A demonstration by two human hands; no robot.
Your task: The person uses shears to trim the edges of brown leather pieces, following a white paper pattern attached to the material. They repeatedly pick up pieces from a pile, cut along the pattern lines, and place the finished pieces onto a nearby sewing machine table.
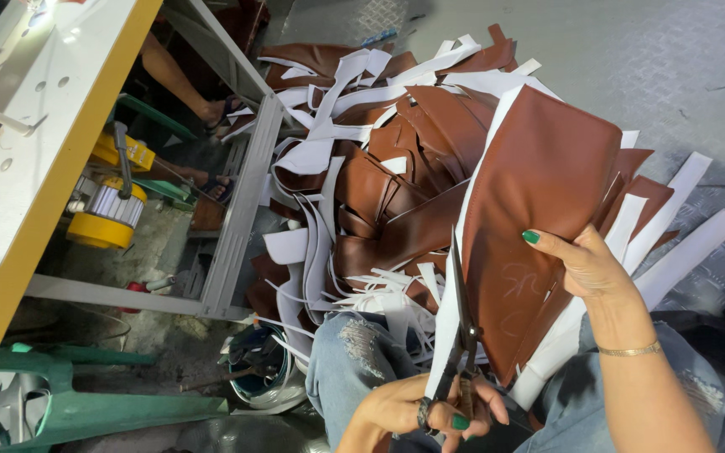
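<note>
My right hand [587, 267] grips a large brown leather sheet with white backing [539, 210] by its right edge, thumb on the brown face, holding it up over my lap. My left hand [430, 411] is closed around the handles of dark scissors [461, 327]. The blades point up along the sheet's white left edge, close against it. Below the sheet lie my knees in ripped jeans [354, 361].
A heap of brown and white leather offcuts and strips [362, 168] covers the floor ahead. At left stands a white sewing table with a yellow edge [60, 168], a yellow motor [106, 218] under it and a metal frame [241, 218]. Another person's sandalled feet [220, 109] show beyond. A bucket [258, 377] sits by my knee.
</note>
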